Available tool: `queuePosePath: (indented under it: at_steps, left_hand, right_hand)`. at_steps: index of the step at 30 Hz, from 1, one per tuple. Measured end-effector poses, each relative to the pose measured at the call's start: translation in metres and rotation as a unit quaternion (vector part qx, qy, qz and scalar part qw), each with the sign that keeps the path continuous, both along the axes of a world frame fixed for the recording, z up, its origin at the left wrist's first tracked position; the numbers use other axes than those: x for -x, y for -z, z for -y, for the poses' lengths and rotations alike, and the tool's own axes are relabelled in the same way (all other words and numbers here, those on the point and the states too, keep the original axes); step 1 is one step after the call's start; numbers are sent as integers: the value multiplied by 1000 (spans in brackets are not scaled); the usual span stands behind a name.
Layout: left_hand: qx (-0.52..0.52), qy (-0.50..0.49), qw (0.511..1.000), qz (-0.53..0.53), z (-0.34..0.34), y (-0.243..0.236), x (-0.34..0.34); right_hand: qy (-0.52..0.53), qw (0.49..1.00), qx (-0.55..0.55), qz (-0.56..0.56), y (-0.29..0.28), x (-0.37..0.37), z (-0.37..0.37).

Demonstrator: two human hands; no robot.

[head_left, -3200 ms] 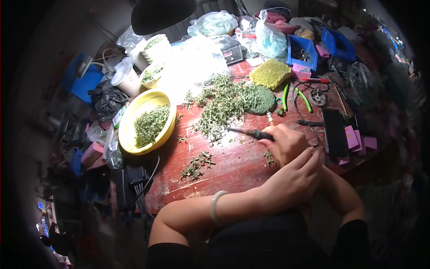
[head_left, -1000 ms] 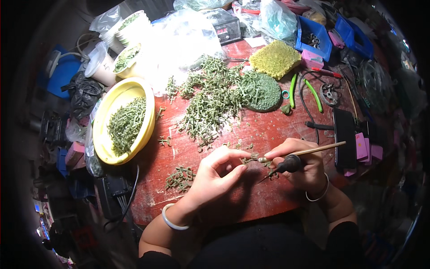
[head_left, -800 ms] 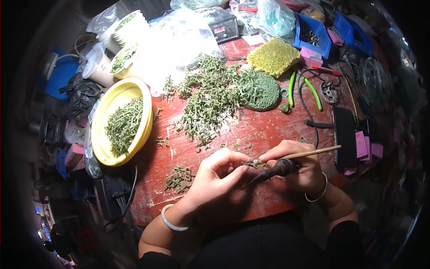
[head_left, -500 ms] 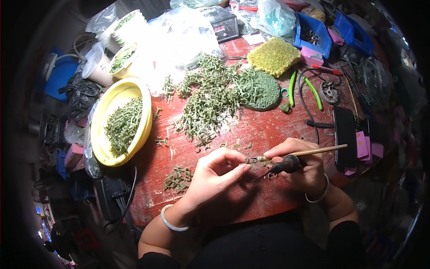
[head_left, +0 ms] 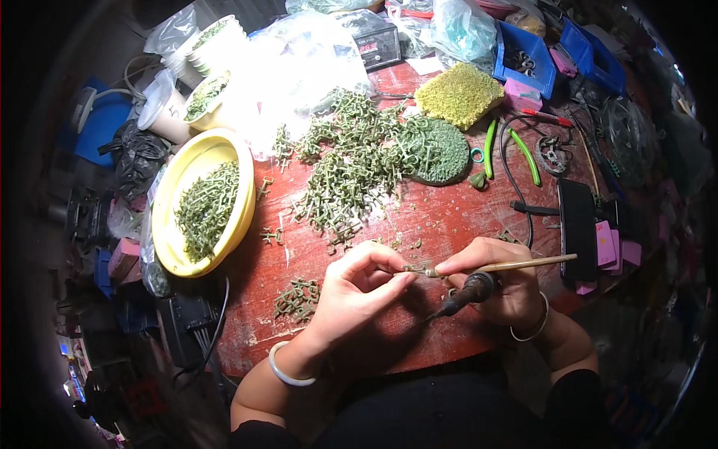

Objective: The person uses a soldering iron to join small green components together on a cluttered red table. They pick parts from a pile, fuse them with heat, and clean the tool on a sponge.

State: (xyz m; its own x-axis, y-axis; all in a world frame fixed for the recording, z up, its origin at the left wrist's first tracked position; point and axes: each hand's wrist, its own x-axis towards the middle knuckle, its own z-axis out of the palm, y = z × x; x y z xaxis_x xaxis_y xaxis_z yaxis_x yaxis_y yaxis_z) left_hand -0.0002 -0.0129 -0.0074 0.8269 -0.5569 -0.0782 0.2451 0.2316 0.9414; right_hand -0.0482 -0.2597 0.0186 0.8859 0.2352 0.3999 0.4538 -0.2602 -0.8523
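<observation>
A person seen from above sits at a worn red table point(head_left: 449, 224), both hands close together near its front edge. The left hand point(head_left: 351, 292) is curled, thumb and forefinger nearly meeting; between their tips it pinches a small green piece point(head_left: 413, 267), which sticks out toward the right hand point(head_left: 505, 280). That hand is closed around two tools at once. A slim wooden-handled tool point(head_left: 527, 263) lies nearly level under the forefinger, its working end at the small green piece (whether the two actually touch is too fine to tell). Lower in the same grasp, a dark pointed tool point(head_left: 473, 289) slants down to the left, its tip below the piece and over the table. Each wrist wears a pale bangle point(head_left: 278, 367).

Just left of the left hand lies a small cluster of green pieces point(head_left: 298, 299), similar in shape. Beyond the hands spreads a large heap of green pieces point(head_left: 344, 176), its right side spilling onto a round green pad point(head_left: 445, 161). A yellow rough-textured block point(head_left: 458, 96) sits behind the pad. To the left, a tilted-looking yellow basin point(head_left: 221, 141) holds more such pieces. Near the right hand, a flat black slab point(head_left: 576, 228) rests beside some pink blocks point(head_left: 606, 243).
</observation>
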Motion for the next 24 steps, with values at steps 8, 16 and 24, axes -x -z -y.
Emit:
queuePosePath:
  at_steps: [8, 16, 24]
  left_hand:
    - [-28, -23, 998, 59, 0, 5, 1]
    - [-60, -40, 991, 111, 0, 5, 0]
    - [-105, -63, 973, 198, 2, 8, -1]
  right_hand:
    - [11, 1000, -14, -2, 0, 0, -1]
    - [8, 1000, 3, 0, -1, 1, -1]
    - [-6, 1000, 2, 6, -3, 2, -2]
